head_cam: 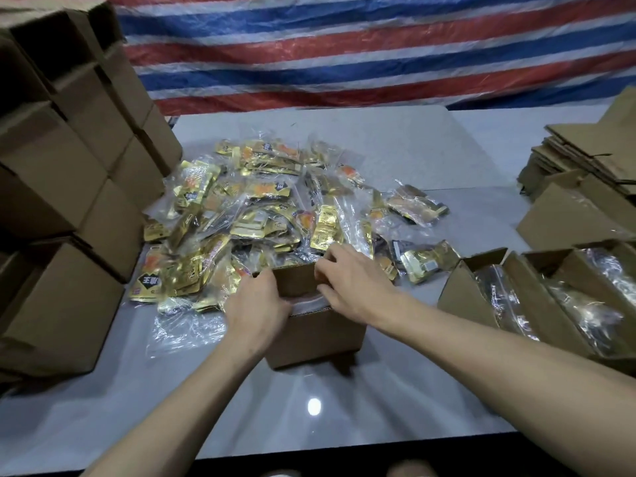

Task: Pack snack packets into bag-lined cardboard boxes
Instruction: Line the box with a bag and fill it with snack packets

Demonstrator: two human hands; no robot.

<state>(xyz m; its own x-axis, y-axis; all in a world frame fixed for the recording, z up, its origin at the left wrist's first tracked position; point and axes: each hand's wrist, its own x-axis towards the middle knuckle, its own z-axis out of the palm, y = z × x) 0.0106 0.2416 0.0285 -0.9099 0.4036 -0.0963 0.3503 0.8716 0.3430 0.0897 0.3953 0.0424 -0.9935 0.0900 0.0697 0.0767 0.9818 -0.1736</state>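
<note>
A small cardboard box [315,337] stands on the grey table [309,407] right in front of the heap of gold snack packets [261,208]. A clear bag lining shows at its top edge. My left hand [256,306] grips the left end of the box's raised far flap [296,280]. My right hand [351,280] holds the right end of that flap, fingers curled over its top. What lies inside the box is hidden by my hands and the flap.
Stacked closed cartons [69,187] fill the left side. Open bag-lined boxes [550,297] stand at the right, with flat cardboard blanks [585,153] behind them. An empty clear bag [186,330] lies left of the box. A striped tarp [344,46] hangs behind the table.
</note>
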